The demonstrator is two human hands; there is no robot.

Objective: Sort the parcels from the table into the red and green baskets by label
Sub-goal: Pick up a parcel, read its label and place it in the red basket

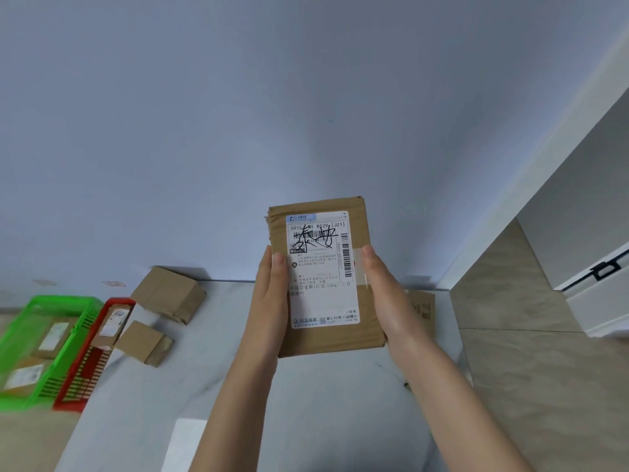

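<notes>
Up at centre, left hand (269, 294) and right hand (381, 294) grip the held parcel (364, 335) by its side edges, label (323, 287) facing the camera, so I'd guess it's the label-reading step. Next it needs carrying left to the green basket (51, 390) or red basket (85, 379). Small parcel (144, 342) sits on the bench (211, 335) just beside the red one, possibly in the way.

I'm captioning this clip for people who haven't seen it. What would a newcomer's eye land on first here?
First the parcel, held up mid-frame between the left hand and right hand, its white label scrawled over in black marker. Next come the green basket and red basket, side by side at the far left, with two loose parcels on the table beside them.
</notes>
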